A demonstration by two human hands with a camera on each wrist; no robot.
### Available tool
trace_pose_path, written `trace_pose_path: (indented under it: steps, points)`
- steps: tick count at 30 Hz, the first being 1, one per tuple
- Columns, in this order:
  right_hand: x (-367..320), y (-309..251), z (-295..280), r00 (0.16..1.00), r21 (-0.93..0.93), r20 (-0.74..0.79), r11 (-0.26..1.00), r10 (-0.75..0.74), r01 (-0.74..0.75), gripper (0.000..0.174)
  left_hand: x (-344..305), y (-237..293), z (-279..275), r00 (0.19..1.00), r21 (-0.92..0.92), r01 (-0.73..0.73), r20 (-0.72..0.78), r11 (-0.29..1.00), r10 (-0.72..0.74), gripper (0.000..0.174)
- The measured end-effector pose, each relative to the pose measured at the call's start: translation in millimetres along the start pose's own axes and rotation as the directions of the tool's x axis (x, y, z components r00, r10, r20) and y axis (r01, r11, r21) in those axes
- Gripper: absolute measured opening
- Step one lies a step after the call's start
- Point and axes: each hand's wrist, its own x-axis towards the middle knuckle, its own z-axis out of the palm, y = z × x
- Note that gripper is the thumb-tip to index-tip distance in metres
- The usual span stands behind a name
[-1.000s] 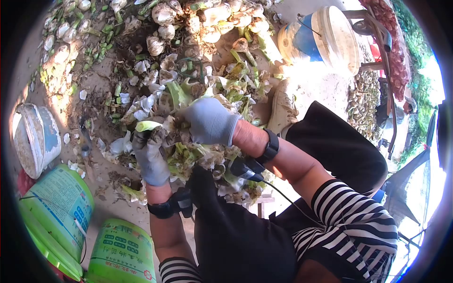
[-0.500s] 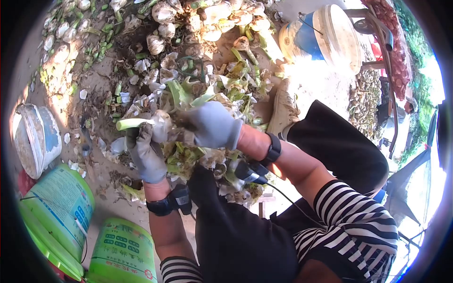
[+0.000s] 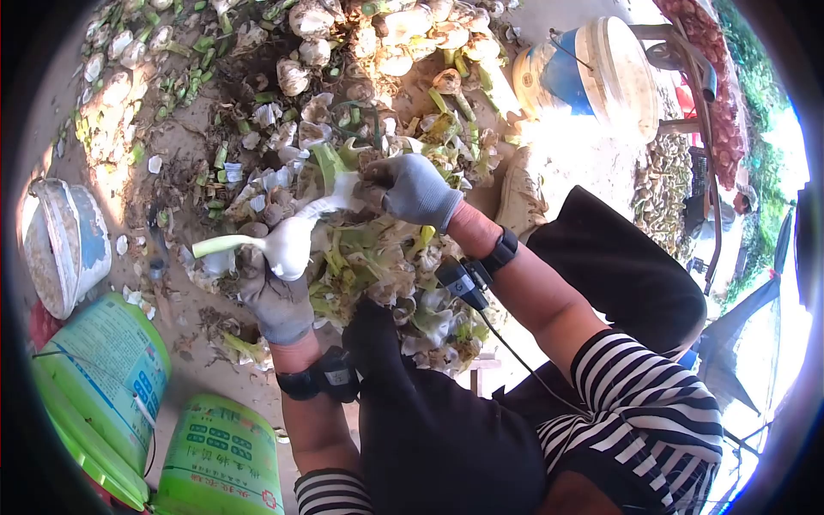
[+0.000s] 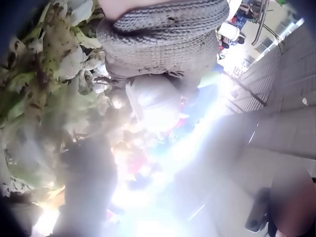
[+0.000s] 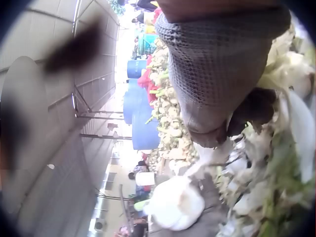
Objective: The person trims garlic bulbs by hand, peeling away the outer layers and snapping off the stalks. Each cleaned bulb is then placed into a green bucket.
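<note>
A white garlic bulb (image 3: 290, 251) with a cut green stem pointing left is held by my gloved left hand (image 3: 276, 300). The same bulb (image 4: 154, 101) shows bright below the glove in the left wrist view. From it a pale strip of garlic skin (image 3: 330, 202) stretches up and right to my gloved right hand (image 3: 419, 190), whose curled fingers pinch its end. In the right wrist view the bulb (image 5: 177, 203) hangs below the right glove (image 5: 217, 84). Both gloves are grey and soiled at the fingers. Beneath the hands lies a heap of peeled husks (image 3: 369, 266).
Untrimmed garlic bulbs (image 3: 403, 34) are piled at the far side, with cut stems (image 3: 193, 81) scattered left. Green buckets (image 3: 219, 455) stand at the lower left, a white-and-blue bucket (image 3: 73, 249) above them. Another bucket (image 3: 592, 77) lies at the upper right.
The bulb has come into full view, its stem swinging left. My right hand has moved up and right, drawing a strip of skin away from the bulb.
</note>
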Motion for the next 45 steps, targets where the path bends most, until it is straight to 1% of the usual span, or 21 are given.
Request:
trace_pose_path:
  steps: [3, 4, 7, 9, 11, 14, 17, 19, 20, 23, 25, 27, 29, 31, 34, 35, 37, 39, 40, 41, 45]
  points:
    - [2.1, 9.7, 9.6, 0.990, 0.126, -0.048, 0.983, -0.129, 0.134, 0.036, -1.8, 5.4, 2.8, 0.998, 0.083, 0.033, 0.044, 0.996, -0.036, 0.031]
    - [0.8, 0.8, 12.4, 0.993, 0.426, 0.036, 0.901, -0.112, 0.086, 0.045, -2.2, 3.8, 30.8, 0.995, 0.067, 0.051, 0.086, 0.996, -0.057, 0.031]
    - [-3.2, -20.6, 23.8, 0.935, 0.920, 0.147, 0.392, -0.323, -0.010, 0.038, -1.6, 3.5, 35.5, 0.980, 0.042, 0.096, 0.173, 0.994, -0.102, 0.032]
    - [-1.1, -31.6, 29.0, 0.951, 0.830, 0.228, 0.552, -0.209, -0.078, 0.032, -2.8, 4.1, 35.6, 0.985, 0.211, 0.084, 0.133, 0.974, -0.114, 0.032]
    - [5.5, -28.8, 35.4, 0.964, 0.884, 0.170, 0.463, -0.204, -0.058, 0.029, -0.2, 6.2, 39.0, 0.989, 0.376, 0.068, 0.095, 0.924, -0.111, 0.032]
    - [6.1, -28.9, 20.4, 0.994, 0.924, 0.052, 0.382, -0.100, -0.010, 0.023, -1.5, 10.3, 48.9, 0.996, 0.886, -0.086, 0.077, 0.456, 0.039, 0.032]
    - [14.3, -14.4, -0.5, 0.967, 0.966, -0.235, 0.087, -0.099, 0.243, 0.022, -3.8, 16.1, 51.4, 0.992, 0.596, 0.110, -0.114, 0.795, -0.052, 0.032]
    - [15.4, -9.4, -8.7, 0.964, 0.949, -0.221, 0.197, -0.148, 0.248, 0.022, -4.0, 13.7, 49.9, 0.997, 0.589, 0.072, -0.069, 0.805, -0.039, 0.032]
    - [15.6, -8.9, -3.9, 0.974, 0.865, -0.160, 0.453, -0.160, 0.216, 0.024, -6.2, 11.0, 48.3, 0.999, 0.579, 0.044, -0.033, 0.814, -0.030, 0.032]
    - [11.0, -27.9, 9.6, 0.919, 0.174, -0.069, 0.902, -0.389, 0.395, 0.034, -8.2, 6.2, 52.8, 1.000, 0.605, 0.023, 0.002, 0.796, -0.030, 0.032]
    - [4.6, -47.2, 18.9, 0.934, -0.128, 0.052, 0.925, -0.354, 0.358, 0.037, -8.0, 4.7, 50.9, 0.999, 0.598, -0.008, 0.034, 0.802, -0.016, 0.031]
    - [3.7, -52.7, 24.8, 0.968, -0.095, 0.130, 0.970, -0.212, 0.225, 0.026, -11.8, 9.0, 46.3, 0.999, 0.548, 0.044, -0.010, 0.835, -0.046, 0.033]
    - [14.6, -28.9, 35.3, 0.980, 0.517, -0.088, 0.832, -0.179, 0.198, 0.024, -7.3, 13.8, 25.9, 0.978, 0.213, 0.020, 0.199, 0.977, -0.064, 0.032]
    - [19.4, -16.6, 23.4, 0.979, 0.601, -0.203, 0.788, -0.011, 0.133, 0.021, -9.5, 19.9, 22.3, 0.951, 0.144, -0.015, 0.309, 0.990, -0.031, 0.037]
    - [17.0, 2.4, 17.2, 0.972, 0.309, -0.165, 0.927, -0.166, 0.211, 0.025, -12.4, 26.3, 20.2, 0.993, -0.160, 0.105, 0.078, 0.982, -0.093, 0.049]
    - [13.8, 7.6, 21.4, 0.971, 0.309, -0.174, 0.927, -0.164, 0.212, 0.025, -12.5, 31.5, 23.4, 0.991, -0.157, 0.111, 0.085, 0.981, -0.099, 0.049]
    - [0.7, 9.3, 20.7, 0.802, -0.211, -0.153, 0.812, -0.578, 0.545, 0.025, -7.5, 47.0, 30.5, 0.939, -0.314, 0.229, 0.320, 0.921, -0.124, 0.049]
    - [-17.9, 5.0, -7.9, 0.869, -0.291, -0.080, 0.846, -0.487, 0.447, 0.020, -16.6, 116.3, 15.5, 0.983, -0.003, -0.067, 0.170, 0.998, 0.067, 0.059]
    - [-23.8, 7.5, -20.8, 0.940, -0.151, -0.151, 0.947, -0.306, 0.284, 0.022, -21.8, 146.9, 39.6, 0.952, -0.623, 0.042, 0.261, 0.781, 0.157, 0.066]
    - [-29.7, 11.2, -31.2, 0.975, 0.013, -0.196, 0.994, -0.108, 0.113, 0.023, -29.0, 165.4, 104.1, 0.834, -0.580, 0.037, 0.466, 0.814, 0.294, 0.068]
    - [-3.3, 76.5, -80.3, 0.827, -0.270, -0.561, 0.952, -0.032, -0.146, 0.029, -21.2, 246.4, 74.3, 0.680, -0.155, -0.262, 0.671, 0.952, 0.296, 0.071]
